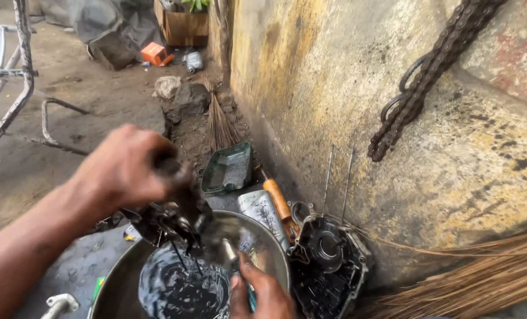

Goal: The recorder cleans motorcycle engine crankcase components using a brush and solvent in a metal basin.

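My left hand (pixel 118 168) is closed around a black greasy engine part (pixel 177 218) and holds it above a metal basin (pixel 275 254) of dark liquid (pixel 177 289). My right hand (pixel 263 292) is low at the basin's near rim and grips a small brush-like tool with a greenish handle (pixel 250 298), its blurred tip up against the part. Both the part and the tool tip are motion-blurred.
An engine casing (pixel 328 266) leans on the yellow stained wall (pixel 346 88) right of the basin. An orange-handled tool (pixel 281 207), a flat can (pixel 260 210) and a green tray (pixel 228 168) lie behind. A chain (pixel 429 71) hangs on the wall. Broom bristles (pixel 482 277) lie right.
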